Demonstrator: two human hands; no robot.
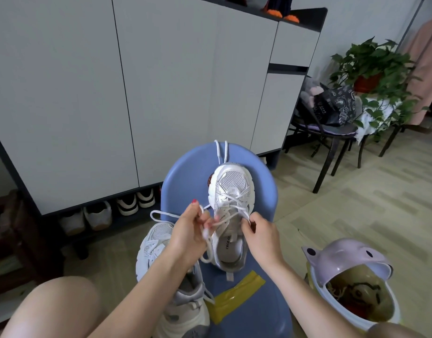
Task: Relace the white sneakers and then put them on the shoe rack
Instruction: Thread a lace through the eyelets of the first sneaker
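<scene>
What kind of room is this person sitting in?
Most likely the entryway of a home. A tall white cabinet has shoes tucked in the open gap beneath it, a potted plant stands on a stool, and the floor is ordinary household flooring.

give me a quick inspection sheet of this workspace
surface: blue plastic stool, yellow tape patch on seat
job's things: white mesh sneaker on the stool, white lace partly threaded; second white sneaker beside the stool's left edge
clutter: lilac-lidded bin open on the floor
grippers: left hand pinching a lace end; right hand pinching lace at the eyelets
cables: nothing seen
surroundings: grey cabinet with shoes beneath; potted plant; dark chair
</scene>
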